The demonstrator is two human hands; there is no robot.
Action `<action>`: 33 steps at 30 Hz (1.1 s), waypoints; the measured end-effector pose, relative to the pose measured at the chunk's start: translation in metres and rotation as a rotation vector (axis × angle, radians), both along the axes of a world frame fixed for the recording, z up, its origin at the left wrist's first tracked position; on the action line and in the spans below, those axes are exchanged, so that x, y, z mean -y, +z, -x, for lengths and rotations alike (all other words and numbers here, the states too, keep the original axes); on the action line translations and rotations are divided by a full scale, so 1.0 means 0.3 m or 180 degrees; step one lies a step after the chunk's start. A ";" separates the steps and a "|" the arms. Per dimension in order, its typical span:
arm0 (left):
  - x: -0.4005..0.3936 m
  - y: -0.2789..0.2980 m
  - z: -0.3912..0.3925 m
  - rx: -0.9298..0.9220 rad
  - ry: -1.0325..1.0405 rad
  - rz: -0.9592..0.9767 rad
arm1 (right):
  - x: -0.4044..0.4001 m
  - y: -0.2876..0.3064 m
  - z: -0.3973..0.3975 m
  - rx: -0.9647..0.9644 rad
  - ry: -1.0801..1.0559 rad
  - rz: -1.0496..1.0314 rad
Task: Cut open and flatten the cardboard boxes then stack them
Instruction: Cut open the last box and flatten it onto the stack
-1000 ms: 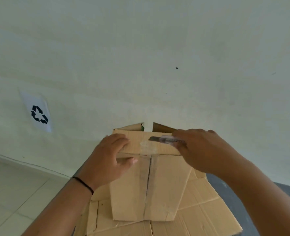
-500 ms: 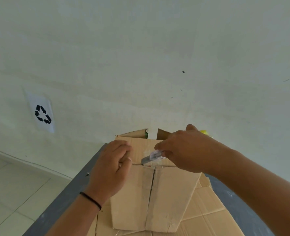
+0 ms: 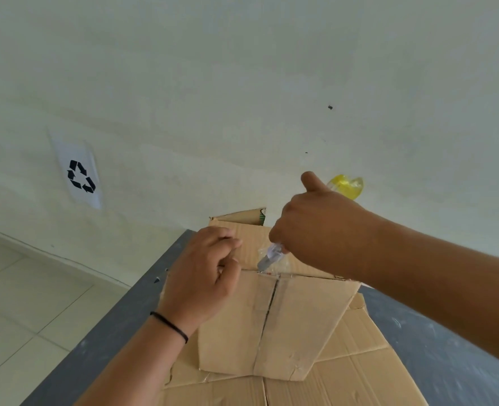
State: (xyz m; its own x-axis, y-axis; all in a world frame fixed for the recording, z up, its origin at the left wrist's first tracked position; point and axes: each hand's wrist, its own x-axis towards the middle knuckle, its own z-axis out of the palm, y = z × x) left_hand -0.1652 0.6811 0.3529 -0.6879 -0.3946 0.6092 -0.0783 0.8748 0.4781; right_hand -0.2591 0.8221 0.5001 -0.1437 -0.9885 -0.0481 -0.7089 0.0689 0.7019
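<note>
Here your left hand point(image 3: 204, 276) curls on the box point(image 3: 274, 323) at frame centre to steady it, while your right hand point(image 3: 318, 230) grips the knife point(image 3: 268, 259) at the taped seam.

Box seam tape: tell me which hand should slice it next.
Right. The right hand already grips the cutter, blade at the box's taped edge; the left hand only steadies the box.

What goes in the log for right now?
step: cutting tape | right hand: holds knife | left hand: grips box | under: flat cardboard
</note>
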 end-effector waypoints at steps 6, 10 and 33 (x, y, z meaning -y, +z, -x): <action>0.004 -0.006 -0.010 0.0027 0.0052 -0.0023 | 0.008 -0.002 -0.011 -0.0011 0.0088 -0.0056; 0.001 -0.009 -0.010 0.0054 -0.0064 0.0073 | -0.003 -0.054 -0.021 0.0127 0.0017 0.0006; -0.008 0.021 -0.001 -0.0316 0.0117 0.1224 | -0.264 -0.045 0.073 0.2036 -0.1450 0.1310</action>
